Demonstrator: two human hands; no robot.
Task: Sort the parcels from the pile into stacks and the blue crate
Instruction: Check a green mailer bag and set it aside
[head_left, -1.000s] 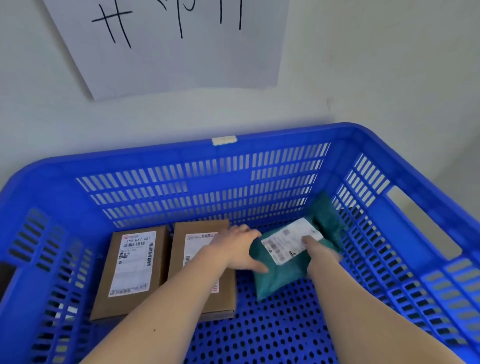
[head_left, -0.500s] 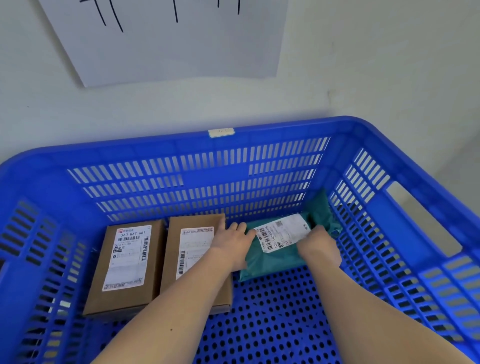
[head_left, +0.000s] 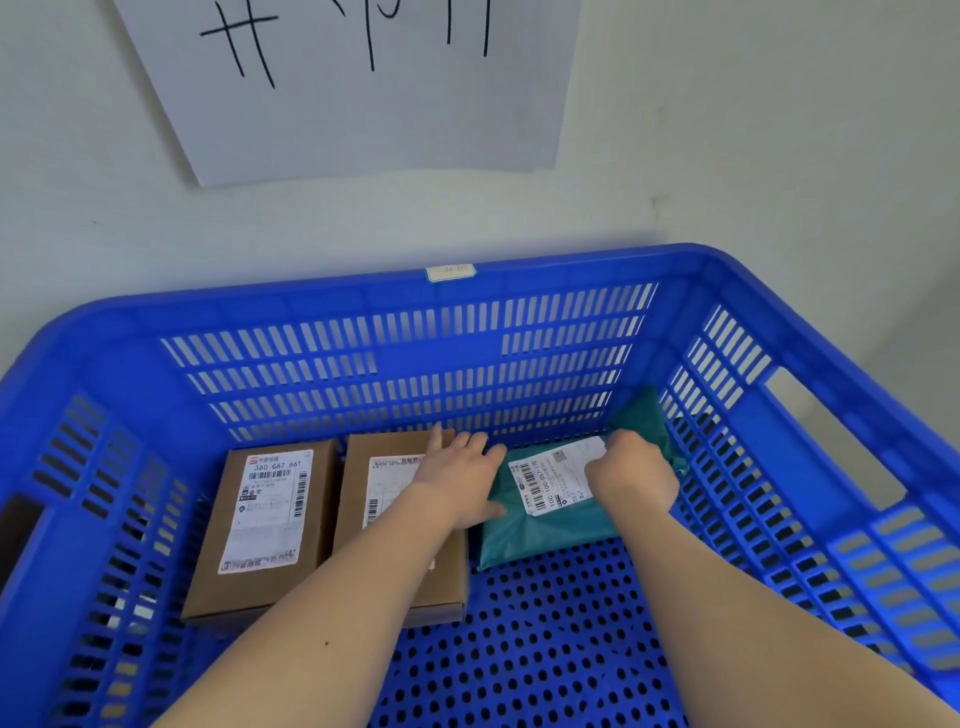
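The left hand (head_left: 462, 478) lies flat with its fingers straight and a little spread. The palm rests on the far end of the right brown box (head_left: 353, 551), and the thumb side touches the left edge of the green parcel (head_left: 540, 535). The right hand (head_left: 631, 478) has its fingers bent and closed on the right part of this parcel, just beside the white label (head_left: 550, 480); the fingertips are hidden under the hand.

The green parcel is inside the blue crate (head_left: 519, 291), on the floor in the right centre of the frame. Its far end goes up against the corner where the back wall and the right wall meet. Its left edge touches the right brown box. The left brown box (head_left: 260, 530) lies just beside that one, with a thin gap between them, and both lie flat with labels up near the back wall.

The perforated floor (head_left: 545, 623) is bare in the lower centre and lower right of the frame. The crate stands against a pale wall (head_left: 779, 156), where a paper sheet (head_left: 363, 104) with black handwriting hangs at the upper centre. The crate walls rise on the left, back and right, so the free way for the arms is from above and from the bottom of the frame.
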